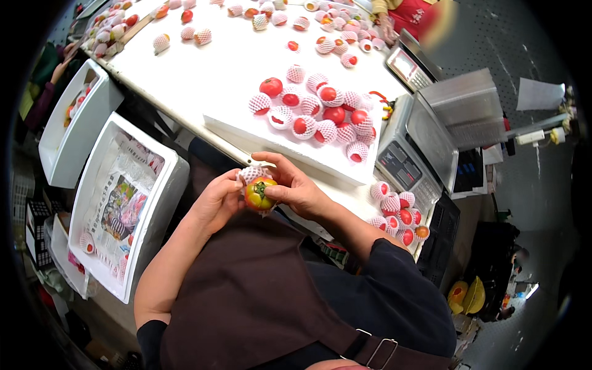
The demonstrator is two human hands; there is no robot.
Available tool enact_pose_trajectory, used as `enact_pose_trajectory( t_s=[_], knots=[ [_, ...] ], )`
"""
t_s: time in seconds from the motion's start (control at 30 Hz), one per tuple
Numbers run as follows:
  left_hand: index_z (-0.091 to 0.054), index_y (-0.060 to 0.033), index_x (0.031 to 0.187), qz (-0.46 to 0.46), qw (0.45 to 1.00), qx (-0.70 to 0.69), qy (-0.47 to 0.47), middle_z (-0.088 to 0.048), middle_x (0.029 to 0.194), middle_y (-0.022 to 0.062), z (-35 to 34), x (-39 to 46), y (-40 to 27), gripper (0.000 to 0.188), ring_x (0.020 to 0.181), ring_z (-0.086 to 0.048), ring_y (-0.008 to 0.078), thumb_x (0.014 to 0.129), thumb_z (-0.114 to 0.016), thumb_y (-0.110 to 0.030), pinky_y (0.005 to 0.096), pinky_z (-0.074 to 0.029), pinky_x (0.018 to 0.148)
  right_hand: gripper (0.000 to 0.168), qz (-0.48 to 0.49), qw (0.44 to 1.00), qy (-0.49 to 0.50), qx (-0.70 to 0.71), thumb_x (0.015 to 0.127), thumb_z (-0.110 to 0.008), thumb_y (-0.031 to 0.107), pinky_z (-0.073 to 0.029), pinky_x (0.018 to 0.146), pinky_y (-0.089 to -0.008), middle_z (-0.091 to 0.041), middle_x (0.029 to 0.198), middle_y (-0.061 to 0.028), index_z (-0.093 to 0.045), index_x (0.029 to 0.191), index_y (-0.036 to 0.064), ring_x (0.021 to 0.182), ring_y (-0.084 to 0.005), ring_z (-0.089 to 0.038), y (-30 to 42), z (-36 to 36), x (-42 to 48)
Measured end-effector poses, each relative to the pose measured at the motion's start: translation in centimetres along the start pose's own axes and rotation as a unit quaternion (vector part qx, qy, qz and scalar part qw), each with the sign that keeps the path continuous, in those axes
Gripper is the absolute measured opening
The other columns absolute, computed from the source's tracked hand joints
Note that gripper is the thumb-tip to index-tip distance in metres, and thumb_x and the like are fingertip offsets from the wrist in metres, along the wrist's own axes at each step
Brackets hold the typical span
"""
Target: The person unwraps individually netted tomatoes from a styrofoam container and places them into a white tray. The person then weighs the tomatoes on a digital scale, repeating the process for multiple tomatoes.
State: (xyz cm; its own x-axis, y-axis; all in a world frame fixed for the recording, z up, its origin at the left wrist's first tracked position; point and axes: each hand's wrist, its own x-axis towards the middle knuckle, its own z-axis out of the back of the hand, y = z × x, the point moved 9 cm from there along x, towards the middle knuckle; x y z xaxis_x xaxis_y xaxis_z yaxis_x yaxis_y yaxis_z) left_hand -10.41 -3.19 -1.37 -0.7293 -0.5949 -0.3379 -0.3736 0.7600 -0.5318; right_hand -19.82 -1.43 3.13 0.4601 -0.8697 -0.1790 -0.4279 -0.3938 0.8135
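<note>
Between my two hands, in front of my dark apron [240,277], is a red and green tomato [259,199] with its stem end up. A white foam net sleeve [252,173] is bunched at its far side. My left hand [218,199] pinches the sleeve at its left edge. My right hand [296,189] grips the tomato from the right, thumb on its top near the stem. Just beyond, a white foam lid or tray [240,129] on the table carries several red tomatoes, most in foam nets, such as a bare one [271,87].
A digital scale [407,166] stands right of the tray, with netted tomatoes [400,210] before it. Newspaper-lined foam box [169,173] and another foam box [69,152] stand left. Stacked clear plastic containers [462,106] are beyond the scale. A person in a red apron [411,18] is across the table.
</note>
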Motion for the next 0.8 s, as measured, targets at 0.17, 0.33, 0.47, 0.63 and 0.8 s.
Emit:
enact_pose_trajectory(
  t_s=[0.17,0.33,0.47,0.63,0.8],
  knots=[
    [-0.047,-0.0044,0.082,-0.211,0.843,0.494,-0.034,-0.05,0.071,0.0006,-3.6,-1.5,-1.9,0.024,0.064,-0.045,0.0067,0.082,-0.07,-0.01,0.0243,-0.04,0.057,0.048,0.201,0.813,-0.169,-0.519,0.08,-0.064,0.002,-0.049,0.078,-0.0299,-0.054,0.109,-0.0113,-0.051,0.126,0.009,0.092,-0.0208,-0.059,3.2,0.5,-2.9],
    [-0.05,-0.0032,0.079,-0.186,0.836,0.515,0.028,-0.049,0.065,0.001,-5.5,-1.7,-0.7,0.022,0.06,-0.044,0.0079,0.084,-0.07,-0.012,0.0246,-0.038,0.054,0.031,0.178,0.754,-0.263,-0.575,0.076,-0.064,0.007,-0.05,0.066,-0.0336,-0.054,0.098,-0.012,-0.06,0.106,0.007,0.074,-0.0254,-0.061,4.8,3.2,-7.2],
    [-0.049,-0.0046,0.083,-0.222,0.847,0.478,-0.063,-0.049,0.069,-0.0007,-2.4,-1.0,-3.5,0.013,0.062,-0.05,0.0068,0.093,-0.056,-0.01,0.021,-0.04,0.059,0.025,0.1,0.604,-0.364,-0.702,0.078,-0.067,0.013,-0.053,0.07,-0.0338,-0.062,0.096,-0.0127,-0.062,0.102,0.006,0.078,-0.0245,-0.064,9.1,9.2,-17.0],
    [-0.051,-0.003,0.086,-0.281,0.854,0.425,-0.106,-0.049,0.073,-0.0018,0.0,-0.6,-6.3,0.01,0.063,-0.048,0.0055,0.093,-0.055,-0.009,0.0198,-0.04,0.059,0.029,-0.075,0.388,-0.624,-0.674,0.089,-0.054,0.026,-0.05,0.081,-0.044,-0.061,0.106,-0.0189,-0.06,0.11,0.006,0.095,-0.0374,-0.06,14.8,23.0,-36.6],
    [-0.05,-0.0019,0.086,-0.294,0.826,0.454,-0.158,-0.051,0.069,0.0005,2.7,0.6,-8.5,0.012,0.061,-0.05,0.0073,0.091,-0.056,-0.011,0.0234,-0.042,0.056,0.052,-0.269,0.463,-0.583,-0.61,0.089,-0.043,0.029,-0.039,0.1,-0.05,-0.05,0.121,-0.0362,-0.045,0.132,0.002,0.117,-0.0481,-0.047,3.2,37.1,-51.7]
  ],
)
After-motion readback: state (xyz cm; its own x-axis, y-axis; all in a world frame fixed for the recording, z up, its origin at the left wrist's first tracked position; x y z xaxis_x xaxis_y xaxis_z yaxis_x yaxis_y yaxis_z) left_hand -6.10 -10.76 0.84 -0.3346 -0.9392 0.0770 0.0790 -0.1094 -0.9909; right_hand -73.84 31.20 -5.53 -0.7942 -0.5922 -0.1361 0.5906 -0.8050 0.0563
